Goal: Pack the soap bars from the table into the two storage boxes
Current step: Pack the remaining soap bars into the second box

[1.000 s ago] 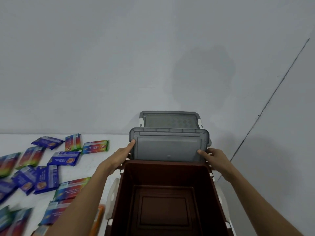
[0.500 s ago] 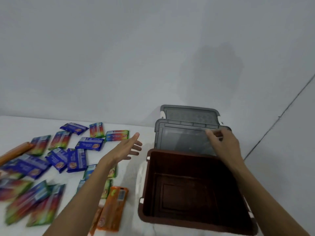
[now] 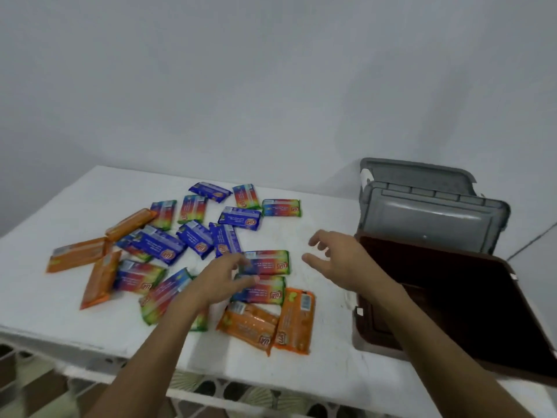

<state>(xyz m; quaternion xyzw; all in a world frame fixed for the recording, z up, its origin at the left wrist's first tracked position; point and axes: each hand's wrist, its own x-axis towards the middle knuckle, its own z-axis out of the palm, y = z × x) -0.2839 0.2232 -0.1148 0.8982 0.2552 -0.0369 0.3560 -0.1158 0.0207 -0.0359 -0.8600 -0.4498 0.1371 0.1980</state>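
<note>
Several wrapped soap bars lie scattered on the white table (image 3: 75,203): blue and rainbow ones (image 3: 156,244) in the middle, orange ones (image 3: 294,319) at the front and left. My left hand (image 3: 224,277) reaches over the pile and touches a rainbow soap bar (image 3: 268,262) with its fingertips. My right hand (image 3: 340,260) hovers open above the table, just left of the brown storage box (image 3: 509,300), which stands open and looks empty. Its grey lid (image 3: 434,220) leans upright behind it, in front of a second grey-lidded box (image 3: 419,175).
A grey wall stands behind the table. The table's front edge (image 3: 211,369) runs across the bottom, with patterned floor below it. Bare white tabletop shows between the soap bars and the brown box.
Both hands left the grey lid and moved left to the soap pile. The view swung left, bringing more of the table in.
</note>
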